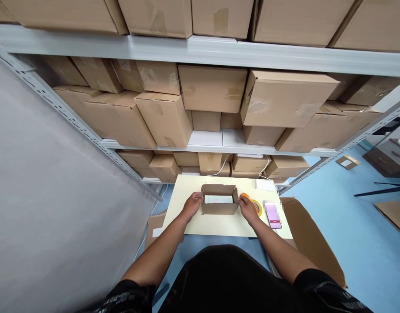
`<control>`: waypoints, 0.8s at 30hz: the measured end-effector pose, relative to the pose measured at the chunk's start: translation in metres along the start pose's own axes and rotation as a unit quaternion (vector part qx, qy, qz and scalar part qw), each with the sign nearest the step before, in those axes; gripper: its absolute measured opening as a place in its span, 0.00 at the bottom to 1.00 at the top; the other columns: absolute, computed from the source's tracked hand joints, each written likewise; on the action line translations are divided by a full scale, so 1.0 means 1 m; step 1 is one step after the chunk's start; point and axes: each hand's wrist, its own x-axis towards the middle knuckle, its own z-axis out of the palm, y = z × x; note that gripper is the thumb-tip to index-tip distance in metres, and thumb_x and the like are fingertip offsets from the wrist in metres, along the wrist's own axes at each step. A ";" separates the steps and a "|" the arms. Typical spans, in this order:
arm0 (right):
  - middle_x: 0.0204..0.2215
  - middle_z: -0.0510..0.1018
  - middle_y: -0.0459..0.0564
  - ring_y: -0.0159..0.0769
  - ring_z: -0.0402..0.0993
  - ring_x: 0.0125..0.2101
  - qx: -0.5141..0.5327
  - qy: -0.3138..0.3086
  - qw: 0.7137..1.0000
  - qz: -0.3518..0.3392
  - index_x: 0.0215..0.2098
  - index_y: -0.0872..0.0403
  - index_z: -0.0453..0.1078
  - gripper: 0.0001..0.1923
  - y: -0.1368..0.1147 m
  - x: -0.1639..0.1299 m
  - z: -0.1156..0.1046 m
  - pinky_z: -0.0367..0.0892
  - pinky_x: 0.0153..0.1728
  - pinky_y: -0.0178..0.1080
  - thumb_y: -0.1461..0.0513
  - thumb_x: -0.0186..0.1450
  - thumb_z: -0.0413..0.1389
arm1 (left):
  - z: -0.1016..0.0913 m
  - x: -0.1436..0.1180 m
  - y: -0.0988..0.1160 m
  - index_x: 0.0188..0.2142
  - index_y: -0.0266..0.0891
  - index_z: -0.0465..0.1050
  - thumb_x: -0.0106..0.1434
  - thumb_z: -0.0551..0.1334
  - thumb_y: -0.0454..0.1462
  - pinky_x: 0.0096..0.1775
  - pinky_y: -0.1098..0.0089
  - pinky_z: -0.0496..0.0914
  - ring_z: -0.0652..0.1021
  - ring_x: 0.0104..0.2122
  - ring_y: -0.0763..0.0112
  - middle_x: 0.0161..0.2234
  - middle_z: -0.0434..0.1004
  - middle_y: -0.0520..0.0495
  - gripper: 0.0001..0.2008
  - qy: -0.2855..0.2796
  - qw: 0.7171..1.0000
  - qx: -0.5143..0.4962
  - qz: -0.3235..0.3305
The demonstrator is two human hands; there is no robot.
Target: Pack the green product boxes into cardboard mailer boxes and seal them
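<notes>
A small pale table (219,226) stands on a blue floor (359,243), pushed up against grey metal shelving (200,50) stacked tight with plain brown cartons (213,87), and a grey wall (50,187) runs down the left. At the middle of the table sits a small open cardboard box (219,208), flaps up, something white and flat lying inside, though what it is cannot be made out. The left hand (192,204) is pressed against the box's left side and the right hand (248,208) against its right, fingers curled on the cardboard, so both hands clasp the box between them. Just right of the right hand lies a roll of tape (258,207), yellowish with an orange part, half hidden by that hand. Beside it lies a phone (273,216), its screen blurred. A white pad (265,184) rests near the table's far corner, with white cables (219,169) trailing back under the shelves. A big flattened carton (311,243) leans at the table's right, its lower end cut off by the person's arm.
</notes>
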 end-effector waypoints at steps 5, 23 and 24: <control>0.56 0.79 0.56 0.48 0.77 0.52 0.014 -0.001 0.999 -0.051 0.59 0.52 0.74 0.29 0.006 -0.006 0.007 0.71 0.56 0.47 0.46 0.66 0.53 | 0.005 -0.007 -0.009 0.58 0.40 0.72 0.64 0.65 0.43 0.59 0.58 0.70 0.78 0.57 0.56 0.60 0.76 0.38 0.23 -0.018 0.997 0.024 0.072; 0.54 0.82 0.53 0.52 0.71 0.58 -0.134 -0.091 0.963 -0.216 0.55 0.51 0.80 0.23 0.030 0.006 0.024 0.64 0.63 0.53 0.56 0.63 0.59 | 0.001 -0.005 -0.024 0.59 0.46 0.76 0.58 0.70 0.45 0.68 0.55 0.60 0.69 0.66 0.53 0.62 0.75 0.44 0.28 -0.041 0.973 0.157 0.162; 0.54 0.82 0.53 0.52 0.71 0.58 -0.140 -0.098 0.961 -0.218 0.55 0.51 0.80 0.22 0.028 0.006 0.024 0.64 0.63 0.54 0.56 0.64 0.59 | 0.003 -0.006 -0.024 0.57 0.47 0.77 0.59 0.70 0.44 0.69 0.55 0.58 0.68 0.67 0.53 0.62 0.76 0.45 0.26 -0.055 0.969 0.164 0.179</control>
